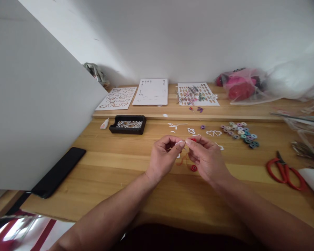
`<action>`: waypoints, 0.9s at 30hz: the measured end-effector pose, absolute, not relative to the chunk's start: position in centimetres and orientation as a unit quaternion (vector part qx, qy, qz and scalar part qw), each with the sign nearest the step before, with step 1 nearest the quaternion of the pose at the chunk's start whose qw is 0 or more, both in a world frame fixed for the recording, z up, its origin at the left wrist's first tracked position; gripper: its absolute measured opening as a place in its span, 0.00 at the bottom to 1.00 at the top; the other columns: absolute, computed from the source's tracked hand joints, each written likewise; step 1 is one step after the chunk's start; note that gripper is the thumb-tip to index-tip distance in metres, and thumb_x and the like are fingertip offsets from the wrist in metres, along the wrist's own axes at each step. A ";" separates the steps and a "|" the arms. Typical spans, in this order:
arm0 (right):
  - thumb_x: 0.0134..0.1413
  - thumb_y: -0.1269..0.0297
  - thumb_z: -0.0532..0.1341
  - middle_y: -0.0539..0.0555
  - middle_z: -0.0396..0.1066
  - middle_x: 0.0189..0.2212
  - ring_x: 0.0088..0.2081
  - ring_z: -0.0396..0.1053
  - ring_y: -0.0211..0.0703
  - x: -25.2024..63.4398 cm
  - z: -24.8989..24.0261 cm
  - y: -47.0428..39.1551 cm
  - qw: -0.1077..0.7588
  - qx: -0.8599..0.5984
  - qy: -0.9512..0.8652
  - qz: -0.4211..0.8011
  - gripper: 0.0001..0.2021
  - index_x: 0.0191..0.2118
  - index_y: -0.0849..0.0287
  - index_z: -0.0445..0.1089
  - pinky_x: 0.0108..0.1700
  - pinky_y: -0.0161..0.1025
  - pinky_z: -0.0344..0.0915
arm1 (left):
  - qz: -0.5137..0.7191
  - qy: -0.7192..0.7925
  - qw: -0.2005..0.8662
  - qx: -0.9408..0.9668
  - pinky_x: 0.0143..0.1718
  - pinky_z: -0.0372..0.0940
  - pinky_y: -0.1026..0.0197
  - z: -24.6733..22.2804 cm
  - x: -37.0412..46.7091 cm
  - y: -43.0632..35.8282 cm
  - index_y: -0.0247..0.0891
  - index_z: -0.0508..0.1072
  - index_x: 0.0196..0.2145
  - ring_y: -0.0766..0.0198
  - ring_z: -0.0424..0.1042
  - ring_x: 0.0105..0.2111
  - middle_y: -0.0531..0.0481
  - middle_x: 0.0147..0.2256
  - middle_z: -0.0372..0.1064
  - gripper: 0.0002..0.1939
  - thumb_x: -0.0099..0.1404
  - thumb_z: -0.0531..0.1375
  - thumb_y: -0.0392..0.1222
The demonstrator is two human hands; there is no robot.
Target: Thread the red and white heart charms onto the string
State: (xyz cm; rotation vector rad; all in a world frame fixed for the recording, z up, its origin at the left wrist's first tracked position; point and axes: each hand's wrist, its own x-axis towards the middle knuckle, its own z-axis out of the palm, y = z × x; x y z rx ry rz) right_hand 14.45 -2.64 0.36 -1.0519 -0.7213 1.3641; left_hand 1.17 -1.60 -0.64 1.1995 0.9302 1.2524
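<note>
My left hand point(163, 155) is closed, thumb and forefinger pinching a small white cutout piece point(179, 142). My right hand point(206, 157) meets it fingertip to fingertip in a closed pinch; a bit of red thread point(193, 139) shows at its fingers, though its exact hold is partly hidden. Below the hands, loose orange-red thread point(182, 161) lies on the wood beside a red thread bobbin point(194, 168). Just beyond are white cutout outlines point(214, 133), a white branch-shaped cutout point(176, 126) and a purple bobbin point(203, 127).
Several coloured bobbins point(240, 132) and red-handled scissors point(285, 172) lie to the right. Leftward are a black tray of beads point(128, 130), a small white tube point(104, 123) and a black phone point(59, 172). Cutout sheets point(151, 92) and pink bagged material point(240, 87) occupy the raised back ledge.
</note>
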 end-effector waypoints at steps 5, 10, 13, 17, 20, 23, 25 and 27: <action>0.39 0.63 0.74 0.41 0.58 0.13 0.14 0.46 0.27 14.4 0.4 -2.5 0.605 -0.457 -0.297 0.580 0.13 0.26 0.57 0.69 0.18 0.33 0.42 | 0.526 0.397 0.550 0.512 0.29 0.61 0.66 -0.9 1.1 -1.6 0.35 0.73 0.34 0.70 0.66 0.26 0.52 0.28 0.71 0.11 0.59 0.67 0.44; 0.36 0.62 0.75 0.39 0.54 0.12 0.14 0.46 0.27 14.7 0.3 -2.2 0.609 -0.450 -0.260 0.599 0.14 0.28 0.58 0.71 0.19 0.33 0.41 | 0.522 0.381 0.586 0.489 0.26 0.59 0.67 -1.3 1.1 -1.7 0.35 0.75 0.38 0.72 0.64 0.25 0.51 0.30 0.70 0.08 0.60 0.64 0.38; 0.36 0.61 0.76 0.39 0.52 0.11 0.14 0.45 0.27 14.9 0.4 -2.0 0.607 -0.445 -0.254 0.608 0.15 0.28 0.58 0.71 0.19 0.33 0.40 | 0.523 0.369 0.606 0.472 0.25 0.58 0.68 -1.7 1.2 -1.6 0.35 0.75 0.39 0.71 0.64 0.25 0.51 0.30 0.70 0.09 0.59 0.64 0.39; 0.36 0.61 0.75 0.38 0.50 0.10 0.15 0.43 0.27 15.1 0.6 -1.9 0.610 -0.442 -0.263 0.603 0.14 0.27 0.58 0.71 0.19 0.33 0.39 | 0.518 0.358 0.608 0.484 0.25 0.57 0.68 -2.1 1.4 -1.4 0.35 0.74 0.39 0.72 0.63 0.25 0.52 0.30 0.69 0.11 0.59 0.66 0.42; 0.38 0.61 0.74 0.38 0.49 0.10 0.15 0.42 0.28 15.1 0.8 -1.9 0.608 -0.445 -0.273 0.598 0.13 0.27 0.57 0.71 0.19 0.34 0.39 | 0.514 0.362 0.610 0.483 0.24 0.56 0.68 -2.1 1.5 -1.4 0.35 0.74 0.38 0.72 0.62 0.25 0.53 0.29 0.68 0.12 0.59 0.67 0.43; 0.38 0.62 0.73 0.39 0.50 0.11 0.15 0.42 0.28 15.1 0.8 -1.9 0.610 -0.446 -0.279 0.592 0.12 0.26 0.57 0.70 0.19 0.35 0.38 | 0.509 0.372 0.622 0.464 0.23 0.55 0.68 -2.0 1.8 -1.5 0.35 0.74 0.38 0.72 0.62 0.24 0.53 0.28 0.68 0.13 0.57 0.67 0.44; 0.38 0.63 0.73 0.39 0.51 0.12 0.15 0.43 0.28 15.1 0.8 -1.9 0.613 -0.444 -0.279 0.591 0.12 0.26 0.57 0.70 0.19 0.35 0.37 | 0.507 0.375 0.631 0.451 0.23 0.54 0.68 -1.9 1.9 -1.6 0.35 0.74 0.38 0.72 0.62 0.23 0.53 0.27 0.67 0.13 0.57 0.67 0.44; 0.37 0.63 0.73 0.39 0.52 0.12 0.15 0.43 0.27 15.1 0.7 -1.9 0.615 -0.443 -0.278 0.591 0.12 0.26 0.58 0.70 0.19 0.35 0.37 | 0.507 0.372 0.640 0.440 0.23 0.54 0.68 -1.9 2.1 -1.7 0.35 0.74 0.38 0.73 0.61 0.23 0.54 0.26 0.67 0.13 0.56 0.67 0.43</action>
